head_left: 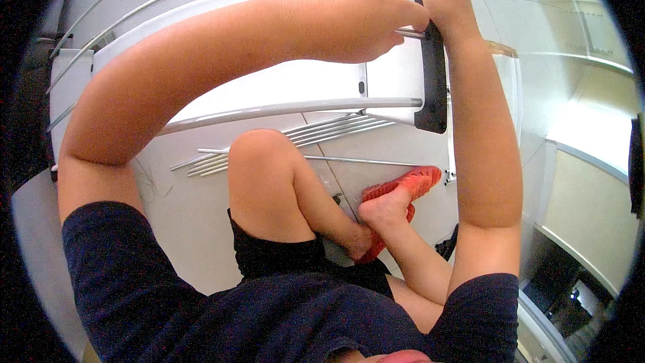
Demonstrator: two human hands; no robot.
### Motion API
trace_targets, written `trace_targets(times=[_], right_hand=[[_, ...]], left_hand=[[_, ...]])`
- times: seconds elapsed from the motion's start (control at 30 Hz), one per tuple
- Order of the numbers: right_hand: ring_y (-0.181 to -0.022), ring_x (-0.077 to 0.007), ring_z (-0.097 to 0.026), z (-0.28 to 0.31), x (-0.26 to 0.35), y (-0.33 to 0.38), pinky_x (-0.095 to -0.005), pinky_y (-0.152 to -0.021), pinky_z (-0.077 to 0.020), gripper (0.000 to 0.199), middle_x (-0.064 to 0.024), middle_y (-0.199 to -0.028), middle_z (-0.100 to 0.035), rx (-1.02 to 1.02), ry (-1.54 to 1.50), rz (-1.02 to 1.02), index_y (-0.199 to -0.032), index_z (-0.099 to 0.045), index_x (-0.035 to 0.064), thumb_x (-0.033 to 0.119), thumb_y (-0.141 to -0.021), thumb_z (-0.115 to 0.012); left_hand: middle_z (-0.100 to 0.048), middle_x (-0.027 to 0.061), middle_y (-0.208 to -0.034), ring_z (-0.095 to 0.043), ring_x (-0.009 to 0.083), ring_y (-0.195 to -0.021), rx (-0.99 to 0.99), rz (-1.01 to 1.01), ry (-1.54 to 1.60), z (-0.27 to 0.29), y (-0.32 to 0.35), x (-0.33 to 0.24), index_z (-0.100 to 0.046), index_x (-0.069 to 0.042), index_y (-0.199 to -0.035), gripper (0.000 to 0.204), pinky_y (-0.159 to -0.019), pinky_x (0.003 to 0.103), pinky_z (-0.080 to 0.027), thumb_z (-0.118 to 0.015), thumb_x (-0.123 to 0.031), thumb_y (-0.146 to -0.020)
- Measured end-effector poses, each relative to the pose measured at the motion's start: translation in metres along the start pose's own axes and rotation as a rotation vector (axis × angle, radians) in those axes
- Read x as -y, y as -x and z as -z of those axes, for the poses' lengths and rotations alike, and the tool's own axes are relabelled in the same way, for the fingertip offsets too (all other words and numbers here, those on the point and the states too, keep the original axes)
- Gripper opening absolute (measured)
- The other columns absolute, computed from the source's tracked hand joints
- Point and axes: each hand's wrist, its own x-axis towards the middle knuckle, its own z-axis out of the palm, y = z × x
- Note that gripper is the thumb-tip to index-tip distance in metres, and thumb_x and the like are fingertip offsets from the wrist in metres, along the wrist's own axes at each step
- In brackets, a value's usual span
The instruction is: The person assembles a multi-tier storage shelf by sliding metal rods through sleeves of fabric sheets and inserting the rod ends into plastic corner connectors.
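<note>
My left hand [363,13] is closed around a thin metal tube [411,33], whose end shows beside the thumb and meets a black end bar [435,104]. On the bar's outer side is my right hand [449,1], gripping its upper part; some fingertips run out of the picture. The bar belongs to a rack-like frame lying on its side, with white panels [269,84]. Long curved-looking metal tubes, such as the near tube [289,109], span it from end to end. My left palm is hidden under the hand's back.
Several loose metal rods [336,132] lie on the tiled floor [188,228] between the frame and my bent knee [262,161]. One single rod [376,160] reaches toward my red shoe [420,181]. A pale cabinet [584,202] stands at the right.
</note>
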Motion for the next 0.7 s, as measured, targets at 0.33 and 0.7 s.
trace_targets(times=[0.33, 0.7], right_hand=[[-0.091, -0.0197, -0.058, 0.002, -0.016, -0.006, -0.0296, -0.083, -0.0440, 0.034, -0.0153, -0.099, -0.065, -0.038, 0.005, 0.029, -0.116, -0.055, -0.0058, 0.016, -0.093, -0.043], [-0.082, -0.0170, -0.056, 0.002, -0.013, -0.007, -0.0292, -0.078, -0.0451, 0.031, -0.0109, -0.089, -0.064, -0.002, 0.031, 0.001, -0.112, -0.058, -0.0049, 0.015, -0.093, -0.042]], left_hand=[[-0.067, 0.0114, -0.085, -0.067, 0.0259, -0.081, 0.038, -0.027, 0.015, 0.011, -0.002, -0.005, -0.063, -0.018, -0.107, 0.021, -0.070, 0.038, -0.054, -0.059, -0.018, -0.086], [-0.067, 0.0107, -0.084, -0.067, 0.0244, -0.080, 0.033, -0.004, 0.002, 0.007, -0.004, -0.006, -0.062, -0.019, -0.105, 0.018, -0.069, 0.037, -0.054, -0.059, -0.017, -0.087]])
